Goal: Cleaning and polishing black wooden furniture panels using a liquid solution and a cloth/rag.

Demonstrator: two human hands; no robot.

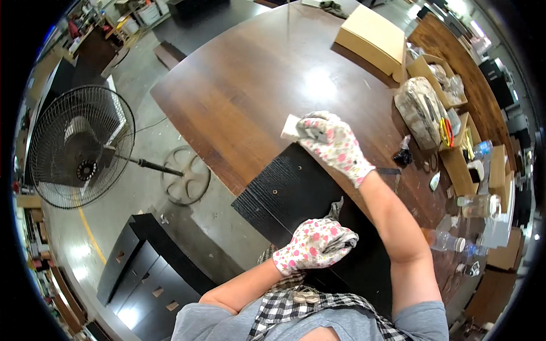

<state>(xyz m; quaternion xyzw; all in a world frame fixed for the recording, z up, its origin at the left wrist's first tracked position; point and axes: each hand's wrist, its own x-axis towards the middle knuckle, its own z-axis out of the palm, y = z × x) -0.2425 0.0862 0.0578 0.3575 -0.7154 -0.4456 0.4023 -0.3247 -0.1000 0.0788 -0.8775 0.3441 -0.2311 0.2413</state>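
Note:
Both hands wear white gloves with a pink flower print and grey palms. My right hand (335,142) is closed on a flat white piece (290,127) that sticks out to its left, just past the far edge of a black panel (267,193). This panel has a ribbed strip and small holes, and lies at the table's near edge in front of me. Above the panel's near part, my left hand (315,244) has its fingers curled shut. A crumpled grey scrap (336,209) juts up beside it; whether the fingers grip it is hidden.
The brown table (244,85) carries a cardboard box (372,40) at the far right. Along its right side are a dusty bundle (420,105), scissors (446,132), open cartons and bottles (443,240). To the left stand a pedestal fan (82,148) and black furniture parts (151,284).

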